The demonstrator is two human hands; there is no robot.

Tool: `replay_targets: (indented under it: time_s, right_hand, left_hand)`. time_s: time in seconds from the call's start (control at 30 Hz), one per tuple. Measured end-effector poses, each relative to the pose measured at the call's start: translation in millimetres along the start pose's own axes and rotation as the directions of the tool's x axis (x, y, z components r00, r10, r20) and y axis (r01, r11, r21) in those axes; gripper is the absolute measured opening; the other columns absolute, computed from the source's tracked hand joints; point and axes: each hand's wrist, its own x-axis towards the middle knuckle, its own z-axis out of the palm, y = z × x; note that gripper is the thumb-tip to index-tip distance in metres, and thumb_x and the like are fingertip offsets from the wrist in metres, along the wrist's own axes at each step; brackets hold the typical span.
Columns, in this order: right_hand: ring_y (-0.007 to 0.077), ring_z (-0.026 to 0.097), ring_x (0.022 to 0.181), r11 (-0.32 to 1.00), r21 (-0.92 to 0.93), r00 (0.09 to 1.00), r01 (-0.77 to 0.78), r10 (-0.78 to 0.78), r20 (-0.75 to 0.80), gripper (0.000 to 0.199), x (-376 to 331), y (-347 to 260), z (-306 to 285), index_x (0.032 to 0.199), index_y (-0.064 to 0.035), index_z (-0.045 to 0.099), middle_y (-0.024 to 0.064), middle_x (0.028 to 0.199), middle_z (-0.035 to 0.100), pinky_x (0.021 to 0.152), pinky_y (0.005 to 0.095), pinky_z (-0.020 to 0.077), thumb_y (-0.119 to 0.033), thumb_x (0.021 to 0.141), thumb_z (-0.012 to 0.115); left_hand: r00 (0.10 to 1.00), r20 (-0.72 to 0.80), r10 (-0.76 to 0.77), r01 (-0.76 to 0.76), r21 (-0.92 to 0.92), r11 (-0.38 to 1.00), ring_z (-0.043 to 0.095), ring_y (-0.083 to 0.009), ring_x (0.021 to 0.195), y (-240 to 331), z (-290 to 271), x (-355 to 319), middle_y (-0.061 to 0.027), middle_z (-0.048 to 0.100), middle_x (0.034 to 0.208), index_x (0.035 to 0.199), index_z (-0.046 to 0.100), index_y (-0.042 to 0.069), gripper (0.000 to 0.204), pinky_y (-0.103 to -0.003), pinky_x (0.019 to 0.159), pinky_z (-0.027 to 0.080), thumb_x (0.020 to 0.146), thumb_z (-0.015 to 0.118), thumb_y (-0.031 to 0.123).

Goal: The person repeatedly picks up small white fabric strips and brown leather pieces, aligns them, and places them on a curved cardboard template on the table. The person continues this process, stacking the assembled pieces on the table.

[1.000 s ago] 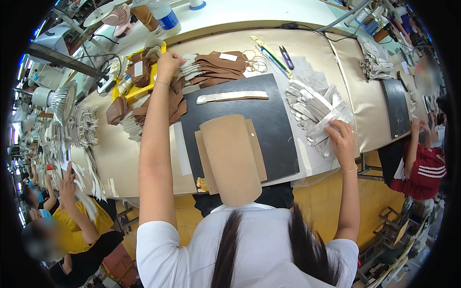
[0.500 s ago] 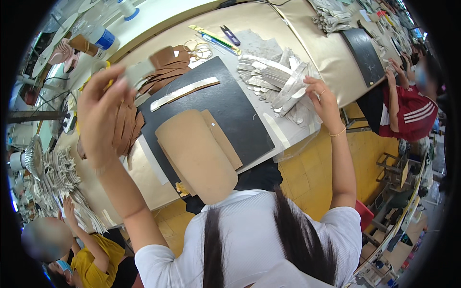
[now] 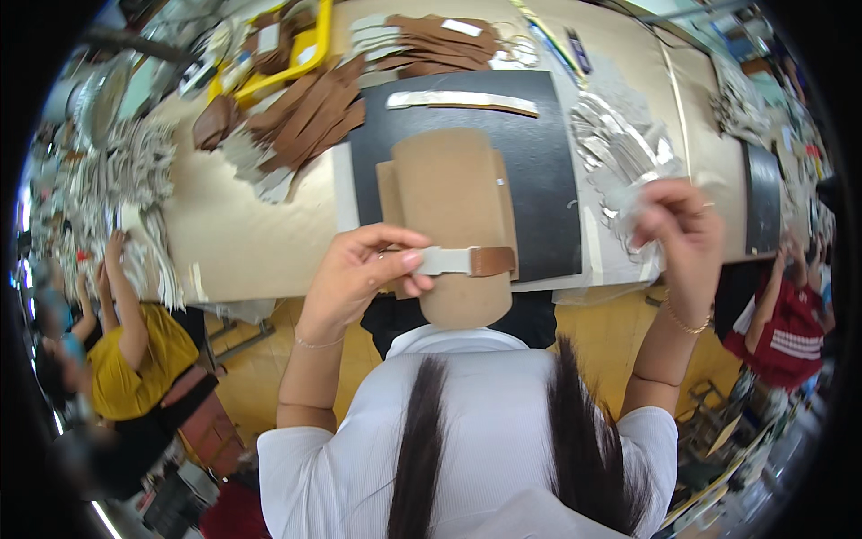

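Note:
My left hand (image 3: 368,269) pinches a narrow strap (image 3: 467,261), grey-white on the left and brown at its right end, held flat above a tan cardboard template (image 3: 453,216) with a rounded near end. The template lies on a black cutting mat (image 3: 548,171) on the workbench. My right hand (image 3: 678,234) is raised over the bench's right part and grips a crumpled piece of thin translucent film (image 3: 633,193) from a heap of the same.
Brown leather strips (image 3: 314,112) are stacked at the far left beside a yellow tray (image 3: 269,76). A pale strip (image 3: 462,101) lies along the mat's far edge. Pens (image 3: 566,49) lie beyond. Other people sit at left (image 3: 148,350) and right (image 3: 786,314).
My left hand came back from the leather stack at the far left and now holds a strap over the template. My right hand lifted a film piece from the heap.

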Motion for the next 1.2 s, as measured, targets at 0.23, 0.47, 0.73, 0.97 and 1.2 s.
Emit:
replay_targets:
  time_s: [0.23, 0.47, 0.73, 0.97, 1.2]
  right_hand:
    - [0.0048, 0.056, 0.052, 0.912, -0.121, 0.762, -0.393, 0.397, 0.511, 0.016, 17.1, -2.6, 85.3, 0.086, 0.0034, 0.063, 0.0020, 0.066, 0.062, 0.047, 0.0181, 0.0442, -0.012, 0.084, 0.069]
    - [0.0056, 0.057, 0.051, 0.894, -0.223, 0.728, -0.388, 0.446, 0.521, 0.019, 21.6, 6.4, 101.9, 0.083, 0.0037, 0.063, 0.0029, 0.061, 0.061, 0.047, 0.0198, 0.0444, -0.014, 0.084, 0.068]
    - [0.0064, 0.059, 0.052, 0.904, -0.243, 0.760, -0.352, 0.427, 0.490, 0.017, 17.2, 6.3, 104.3, 0.081, 0.0031, 0.063, 0.0044, 0.061, 0.063, 0.049, 0.0201, 0.0455, -0.014, 0.083, 0.068]
    - [0.0062, 0.059, 0.053, 0.904, -0.246, 0.768, -0.349, 0.427, 0.478, 0.017, 15.5, 6.5, 105.7, 0.082, 0.0029, 0.063, 0.0043, 0.061, 0.063, 0.051, 0.0201, 0.0462, -0.013, 0.083, 0.068]
    - [0.0053, 0.057, 0.064, 0.941, -0.246, 0.812, -0.232, 0.327, 0.484, 0.014, 11.8, 8.6, 98.7, 0.085, 0.0028, 0.061, 0.0021, 0.073, 0.061, 0.058, 0.0189, 0.0467, -0.006, 0.081, 0.070]
  left_hand:
    - [0.997, 0.067, 0.026, -0.020, -0.089, 0.996, 0.068, -0.0242, 0.078, -1.0, 2.3, -6.0, -0.0210, 0.065, 0.091, 0.107, 0.057, -0.012, 0.037, -0.031, 0.070, 0.056, 0.100, 0.041, 0.020]
    - [0.998, 0.054, 0.017, -0.012, -0.094, 0.995, 0.068, -0.0229, 0.080, -1.0, 3.2, -8.1, -0.0201, 0.065, 0.093, 0.109, 0.058, -0.012, 0.029, -0.030, 0.071, 0.057, 0.096, 0.048, 0.013]
    - [0.999, 0.043, 0.016, -0.009, -0.144, 0.990, 0.069, -0.0222, 0.082, -5.3, 2.8, -8.8, -0.0170, 0.065, 0.094, 0.108, 0.061, -0.009, 0.025, -0.028, 0.073, 0.057, 0.084, 0.062, -0.005]
    - [0.996, 0.040, 0.076, -0.073, -0.072, 0.995, 0.069, -0.0234, 0.082, -6.0, 2.9, -8.2, -0.0159, 0.062, 0.096, 0.107, 0.062, -0.010, 0.023, -0.028, 0.072, 0.057, 0.084, 0.061, -0.005]
    - [0.999, -0.009, 0.040, -0.041, -0.095, 0.995, 0.068, -0.0211, 0.076, -9.8, 2.4, -9.0, -0.0165, 0.065, 0.090, 0.109, 0.058, -0.010, 0.027, -0.027, 0.070, 0.057, 0.084, 0.063, -0.003]
